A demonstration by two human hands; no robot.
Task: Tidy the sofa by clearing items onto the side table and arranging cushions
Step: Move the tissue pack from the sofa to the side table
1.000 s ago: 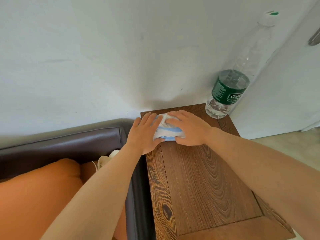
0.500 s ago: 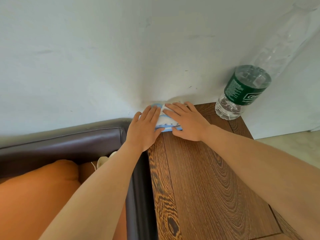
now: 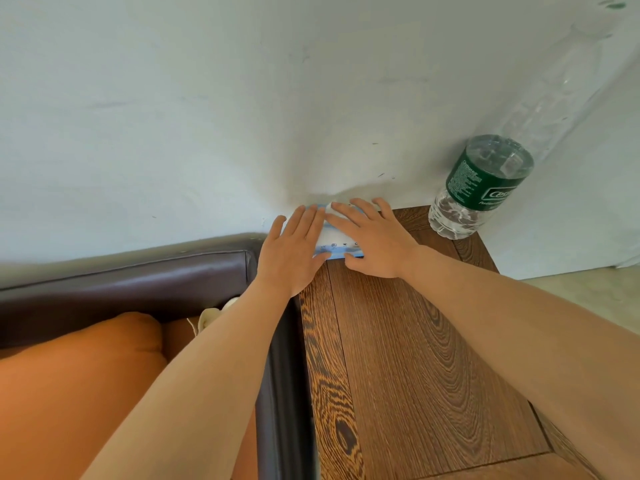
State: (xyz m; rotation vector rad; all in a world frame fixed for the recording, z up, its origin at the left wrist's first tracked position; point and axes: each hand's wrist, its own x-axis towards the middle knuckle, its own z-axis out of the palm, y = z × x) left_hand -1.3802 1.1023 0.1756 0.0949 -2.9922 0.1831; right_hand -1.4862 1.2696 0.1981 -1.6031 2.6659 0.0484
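Both hands lie flat on a white-and-blue tissue pack [image 3: 337,242] at the back left corner of the side table [image 3: 415,358], up against the wall [image 3: 207,116]. The left hand [image 3: 294,252] rests with straight fingers on the pack's left end, and the right hand [image 3: 374,242] presses its right end, fingers spread; neither grips it. From the pack, a water bottle [image 3: 485,188] with a green label stands at about two o'clock, well apart, on the table's far right corner. At about eight o'clock from the hands sits the brown sofa arm [image 3: 138,275], with an orange cushion [image 3: 79,382] below it and a small pale object [image 3: 214,311] tucked beside the cushion; I cannot tell what it is. The pack looks placed, so the job now is to square it to the wall with light, even pressure, then lift both palms straight up so it does not skid toward the edge.
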